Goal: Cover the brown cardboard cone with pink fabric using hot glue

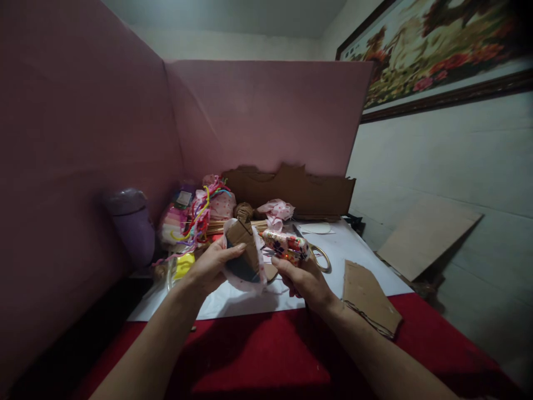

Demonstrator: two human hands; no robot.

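My left hand (212, 265) grips a rounded cardboard piece (245, 253), thumb flat on its brown face. Pale pink dotted fabric (259, 282) shows around the edge of that piece. In my right hand (306, 278) is a flower-patterned glue gun (285, 245), fingers wrapped round its handle. Its nozzle points left, close to the cardboard's right edge; whether the two touch I cannot tell. Just behind the glue gun, the gold handle of a pair of scissors (322, 259) lies on the white sheet, its blades mostly hidden.
Colourful pipe cleaners (204, 214) and fabric bundles pile up at the back left, beside a purple container (132, 225). A cut cardboard sheet (368, 297) lies at right over the white paper (353, 244) and red cloth (266, 355). Pink panels (266, 111) stand behind and left.
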